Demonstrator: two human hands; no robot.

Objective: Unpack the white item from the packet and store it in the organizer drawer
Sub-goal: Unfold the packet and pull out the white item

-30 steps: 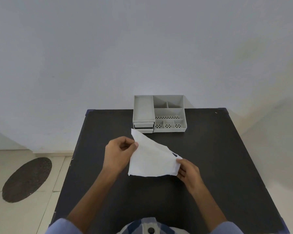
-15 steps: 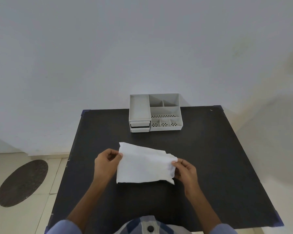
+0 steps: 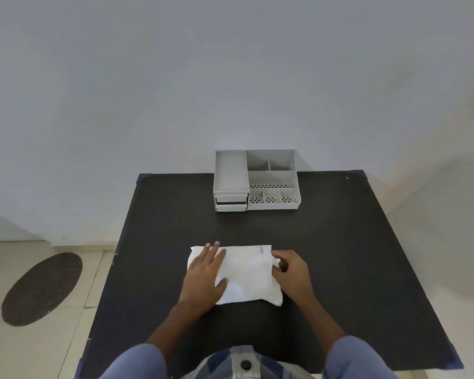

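- We see a dark, oval woven mat [image 3: 42, 289] on the pale tiled floor, well off the left edge of the table.
- A black, square-topped table [image 3: 353, 242] carries everything else; its far edge meets a plain grey-white wall [image 3: 230, 77].
- Our left hand [image 3: 205, 272] lies palm-down with the fingers spread flat, pressing on the left part of a white, soft, rectangular packet [image 3: 246, 274]. It pins the packet down rather than gripping it.
- The packet lies flat on the table near the middle, closer to the near edge than the far one, its long side running left to right. Whether the white item is inside it we cannot tell.
- Our right hand [image 3: 290, 272] sits at the packet's right edge with the fingers curled in; thumb and fingers appear to be pinching that edge, though the contact itself is partly hidden by the hand.
- A light grey plastic desk organizer [image 3: 257, 180] stands at the far edge of the table, roughly centred, well apart from the packet and both hands.
- On the organizer's left front, two small stacked drawers [image 3: 231, 202] face us, both pushed in or nearly so; the right part holds open compartments, some with perforated floors.
- Blue sleeves [image 3: 353, 356] and a checked shirt front show at the table's near edge.
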